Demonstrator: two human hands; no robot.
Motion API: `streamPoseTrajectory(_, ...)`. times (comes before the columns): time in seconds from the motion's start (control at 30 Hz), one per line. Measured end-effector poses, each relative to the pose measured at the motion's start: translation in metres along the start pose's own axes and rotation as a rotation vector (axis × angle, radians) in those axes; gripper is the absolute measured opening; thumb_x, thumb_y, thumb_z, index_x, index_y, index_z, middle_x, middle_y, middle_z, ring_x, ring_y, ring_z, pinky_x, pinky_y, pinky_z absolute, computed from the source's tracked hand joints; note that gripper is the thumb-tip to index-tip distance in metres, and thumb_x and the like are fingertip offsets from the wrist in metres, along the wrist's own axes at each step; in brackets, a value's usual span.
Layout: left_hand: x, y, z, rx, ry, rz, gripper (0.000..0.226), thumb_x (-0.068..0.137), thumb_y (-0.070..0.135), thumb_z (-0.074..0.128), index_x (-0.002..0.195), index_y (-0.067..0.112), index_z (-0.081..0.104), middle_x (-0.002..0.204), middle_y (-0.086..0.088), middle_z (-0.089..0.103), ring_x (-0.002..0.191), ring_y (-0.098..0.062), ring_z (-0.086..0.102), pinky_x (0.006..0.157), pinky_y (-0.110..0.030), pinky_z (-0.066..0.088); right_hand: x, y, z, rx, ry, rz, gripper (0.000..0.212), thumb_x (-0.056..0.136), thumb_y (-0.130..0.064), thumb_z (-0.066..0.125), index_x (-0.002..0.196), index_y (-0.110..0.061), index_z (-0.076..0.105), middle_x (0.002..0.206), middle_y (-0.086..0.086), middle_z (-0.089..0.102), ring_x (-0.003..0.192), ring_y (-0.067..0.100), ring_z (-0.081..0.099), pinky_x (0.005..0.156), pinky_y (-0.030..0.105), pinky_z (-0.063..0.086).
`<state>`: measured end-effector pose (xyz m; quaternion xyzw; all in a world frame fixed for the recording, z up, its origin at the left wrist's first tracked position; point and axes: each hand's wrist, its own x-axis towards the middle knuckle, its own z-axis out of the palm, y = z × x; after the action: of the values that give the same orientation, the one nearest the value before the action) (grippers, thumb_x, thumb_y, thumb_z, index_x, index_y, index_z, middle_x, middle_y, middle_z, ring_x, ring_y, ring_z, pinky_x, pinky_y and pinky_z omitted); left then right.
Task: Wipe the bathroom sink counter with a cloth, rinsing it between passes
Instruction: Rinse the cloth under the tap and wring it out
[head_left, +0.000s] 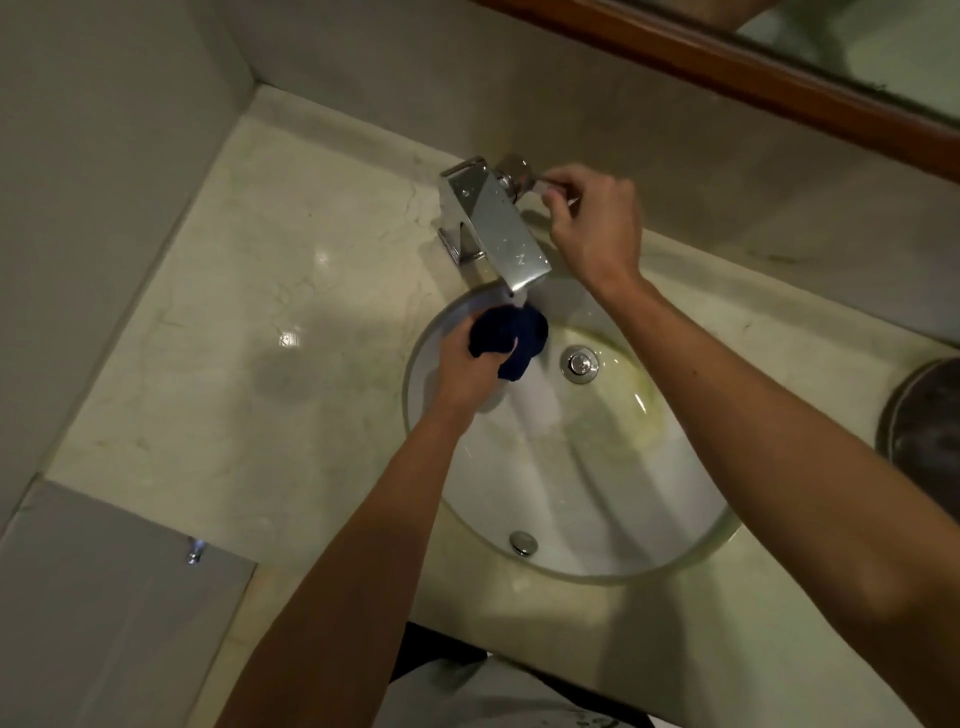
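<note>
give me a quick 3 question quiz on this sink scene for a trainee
1. True or false: the left hand holds the dark blue cloth under the faucet spout.
2. Multiple choice: what do the fingers of the right hand grip? A) the drain plug B) the faucet handle C) the mirror frame
3. Fill in: the cloth is over the ____, not on the counter.

Key: 1 true; 2 B; 3 basin
</note>
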<state>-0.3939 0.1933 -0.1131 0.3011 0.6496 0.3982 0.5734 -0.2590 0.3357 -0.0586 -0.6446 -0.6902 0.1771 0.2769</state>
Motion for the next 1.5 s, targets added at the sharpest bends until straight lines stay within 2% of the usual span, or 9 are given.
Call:
streamPoseTrajectory(0.23,-0.002,-0.023,0.01,-0.038,0.054,0.032,0.048,0.081,-0.018,0.061,0.124,0.002,0.065,0.112,-0.008,0.072,0.106,-0.02,0.068,0.083,-0.027,0.058,-0.054,0.028,0.003,0.166,0.124,0.423,0.049,0.091,-0.059,0.056,0.067,-0.018,0.066,0.058,-0.004,0.064,0.053,0.012,0.062,0.064,0.034,0.057)
streamPoseTrajectory(0.33,-0.007,-0.033,0.013,-0.071,0.1,0.082,0.054,0.08,-0.018,0.058,0.125,0.009,0.067,0.117,-0.006,0.073,0.114,-0.021,0.067,0.096,-0.04,0.059,-0.103,0.049,0.016,0.244,-0.266,0.811,0.079,0.093,-0.077,0.04,0.088,-0.006,0.075,0.074,0.009,0.075,0.065,0.025,0.074,0.066,0.036,0.062)
streamPoseTrajectory(0.43,-0.019,-0.041,0.022,-0.102,0.131,0.098,0.065,0.079,-0.022,0.056,0.126,0.021,0.07,0.12,-0.006,0.073,0.115,-0.021,0.068,0.098,-0.045,0.058,-0.131,0.056,0.036,0.954,-0.809,1.162,0.094,0.082,-0.087,0.043,0.123,-0.006,0.066,0.11,0.017,0.075,0.096,0.033,0.076,0.085,0.047,0.061)
streamPoseTrajectory(0.53,-0.037,-0.054,0.03,-0.015,0.063,0.158,0.071,0.077,-0.018,0.061,0.132,0.026,0.067,0.129,-0.005,0.069,0.12,-0.018,0.066,0.102,-0.045,0.056,-0.131,0.055,0.053,1.488,-0.829,1.226,0.074,0.076,-0.062,0.073,0.124,-0.007,0.064,0.123,0.01,0.067,0.12,0.03,0.064,0.108,0.045,0.047)
streamPoseTrajectory(0.73,-0.047,-0.05,0.027,0.085,0.08,0.15,0.058,0.086,0.029,0.061,0.143,0.025,0.054,0.143,0.011,0.052,0.124,0.005,0.052,0.095,-0.015,0.047,-0.125,0.075,0.066,1.071,-0.674,1.008,0.016,0.083,-0.015,0.061,0.095,-0.004,0.064,0.082,0.012,0.065,0.072,0.025,0.064,0.065,0.032,0.055)
streamPoseTrajectory(0.87,-0.001,-0.045,0.038,-0.021,0.028,-0.277,0.105,0.072,0.074,0.074,0.157,0.024,0.036,0.148,0.003,0.054,0.129,-0.014,0.056,0.107,-0.035,0.045,-0.13,0.09,0.057,0.434,-0.628,0.531,0.017,0.083,-0.015,0.068,0.099,-0.01,0.065,0.082,0.005,0.071,0.073,0.023,0.069,0.067,0.034,0.055)
streamPoseTrajectory(1.03,0.035,-0.041,0.058,-0.247,0.027,-0.36,0.082,0.064,0.048,0.093,0.132,0.014,0.062,0.119,-0.005,0.074,0.106,-0.019,0.072,0.093,-0.035,0.06,-0.141,0.093,0.054,0.032,-0.612,0.049,0.04,0.076,-0.031,0.07,0.112,-0.023,0.057,0.092,0.004,0.071,0.079,0.03,0.066,0.069,0.045,0.056)
streamPoseTrajectory(1.27,0.035,-0.048,0.06,-0.48,0.267,-0.313,0.031,0.076,0.013,0.081,0.103,0.0,0.073,0.097,-0.012,0.076,0.087,-0.024,0.073,0.072,-0.034,0.06,-0.151,0.1,0.061,0.291,-0.573,0.0,0.084,0.069,-0.028,0.083,0.134,-0.027,0.029,0.104,-0.003,0.065,0.081,0.023,0.069,0.067,0.046,0.058)
streamPoseTrajectory(1.5,0.018,-0.035,0.06,-0.39,0.492,-0.077,0.054,0.061,0.035,0.087,0.112,0.022,0.073,0.103,0.0,0.077,0.1,-0.021,0.073,0.083,-0.039,0.062,-0.16,0.098,0.095,0.535,-0.399,0.104,0.092,0.062,-0.039,0.087,0.142,-0.025,0.043,0.127,-0.007,0.065,0.112,0.012,0.066,0.09,0.037,0.057)
